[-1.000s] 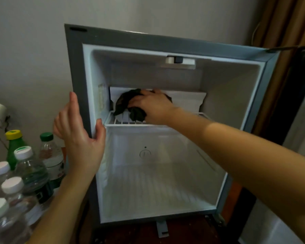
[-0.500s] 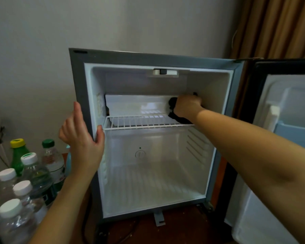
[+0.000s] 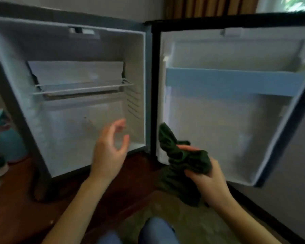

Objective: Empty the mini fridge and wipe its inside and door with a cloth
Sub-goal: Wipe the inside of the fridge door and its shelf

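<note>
The right hand [image 3: 210,178] keeps a tight grip on the crumpled dark green cloth [image 3: 181,155] at five o'clock, before the white fridge door [image 3: 227,111]. The left hand [image 3: 109,150], at seven o'clock, has an open grip.

At the top, a plain pale wall [image 3: 113,6], meeting a brown curtain [image 3: 209,6] of vertical folds to its right. Further right, in the top corner, a strip of bright window [image 3: 289,3] with blurred green foliage beyond. Down below, a dark reddish-brown wooden surface [image 3: 16,199], glossy, stretching from the left edge toward the middle. Just beside it on the right, a dull grey-green carpet [image 3: 183,217], the boundary between the two running diagonally. At the far right, a flat grey panel [image 3: 298,164], with a dark strip [image 3: 271,213] along its foot, touching the carpet.
</note>
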### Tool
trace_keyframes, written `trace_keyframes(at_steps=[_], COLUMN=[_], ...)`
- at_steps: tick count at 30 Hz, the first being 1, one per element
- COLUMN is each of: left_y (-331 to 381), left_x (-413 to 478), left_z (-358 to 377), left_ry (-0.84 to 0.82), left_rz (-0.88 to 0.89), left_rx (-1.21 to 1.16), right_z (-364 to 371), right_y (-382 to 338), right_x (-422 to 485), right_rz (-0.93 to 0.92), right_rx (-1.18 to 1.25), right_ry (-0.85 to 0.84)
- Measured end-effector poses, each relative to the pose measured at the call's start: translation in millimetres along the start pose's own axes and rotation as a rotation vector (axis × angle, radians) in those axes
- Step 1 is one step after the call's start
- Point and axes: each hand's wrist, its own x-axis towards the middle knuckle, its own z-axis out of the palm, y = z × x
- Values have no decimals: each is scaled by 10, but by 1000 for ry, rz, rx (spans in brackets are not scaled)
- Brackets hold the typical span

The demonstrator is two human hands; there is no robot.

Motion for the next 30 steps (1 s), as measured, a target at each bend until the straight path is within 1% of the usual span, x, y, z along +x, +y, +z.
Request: trace_keyframes(at_steps=[2, 3, 4, 5, 7, 8, 10, 12, 13, 14, 15, 17, 18, 20, 22, 25, 28, 30], left_y=[139, 176, 208, 229, 248, 249, 227, 215, 193, 168, 129, 59, 41, 31, 40, 52, 55, 43], left_x=[-282, -407, -506, -570, -592, -546, -372, -156, -56, 27, 82, 121, 111, 85, 71, 55, 53, 55], left_z=[384, 563, 716, 844, 1007, 1063, 1171, 1238, 1261, 1277, 1297, 1327, 1340, 1371, 1406, 1464, 1533, 1563], left_ry=[-244, -328, -390, -419, -382, -352, -344, -407, -446, -482, -517, -574, -582, -558, -525, -494, -484, -489], left_rz=[-66, -75, -78, -94, -200, -278, -397, -430, -425, -411, -393, -343, -304, -211, -138, -74, -24, -17], left_rx=[-81, -87, -89, -93, -99, -92, -17, 114, 201, 289, 354, 401, 406, 417, 429, 471, 525, 552], right_z=[-356, -508, -651, -781, -992, -1093, -1252, -1329, -1329, -1298, -1251, -1137, -1092, -1040, -1001, -857, -405, -51], right_y=[210, 257, 271, 250, 145, 101, 60, 114, 168, 235, 308, 463, 536, 610, 618, 658, 766, 833], right_x=[-317, -445, -545, -623, -716, -733, -706, -625, -575, -531, -492, -420, -380, -264, -77, 235, 508, 633], right_rz=[212, 273, 290, 264, 115, 12, -156, -214, -192, -133, -34, 247, 377, 511, 522, 447, 334, 266], right_rx=[16, 10, 9, 8, -62, -183, -573, -917, -1041, -1152, -1263, -1453, -1504, -1539, -1499, -1457, -1362, -1354], right_ry=[148, 226, 288, 329, 342, 325, 298, 271, 252, 230, 204, 106, 53, -4, 7, -47, -184, -268])
